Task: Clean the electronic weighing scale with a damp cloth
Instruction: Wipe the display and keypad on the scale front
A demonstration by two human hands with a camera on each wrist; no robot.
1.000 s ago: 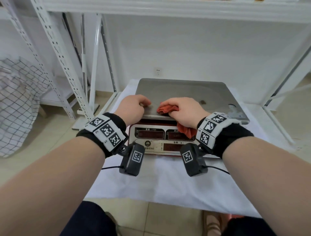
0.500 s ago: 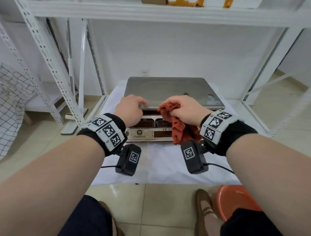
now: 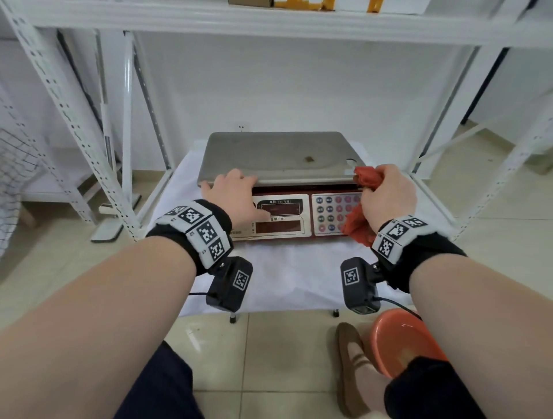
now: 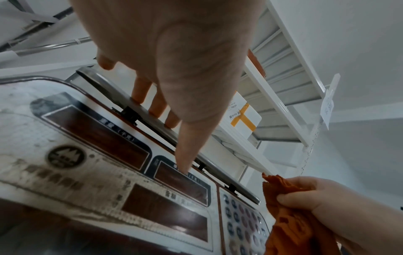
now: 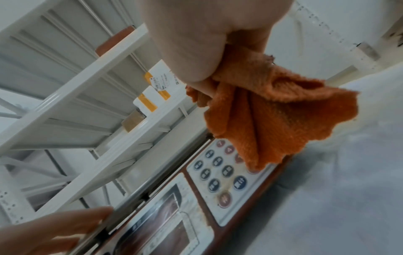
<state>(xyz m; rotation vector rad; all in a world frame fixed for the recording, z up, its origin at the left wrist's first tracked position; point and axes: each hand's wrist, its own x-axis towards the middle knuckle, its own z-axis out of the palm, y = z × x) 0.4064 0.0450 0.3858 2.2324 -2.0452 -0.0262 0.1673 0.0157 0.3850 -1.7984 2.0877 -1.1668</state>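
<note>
The electronic scale sits on a white-covered table, with a steel pan on top and a red front panel holding displays and a keypad. A small brown stain marks the pan. My left hand rests on the pan's front left edge with straight fingers, and its thumb touches a display. At the pan's front right corner my right hand grips a bunched orange cloth. The cloth's loose end hangs over the keypad.
White metal shelving stands around and above the table, with boxes on the upper shelf. An orange basin sits on the tiled floor beside my shoe. A checked cloth hangs at the far left.
My right hand has carried the cloth from the middle of the pan's front edge to its right corner. The left hand stayed on the front left edge. The view has pulled back.
</note>
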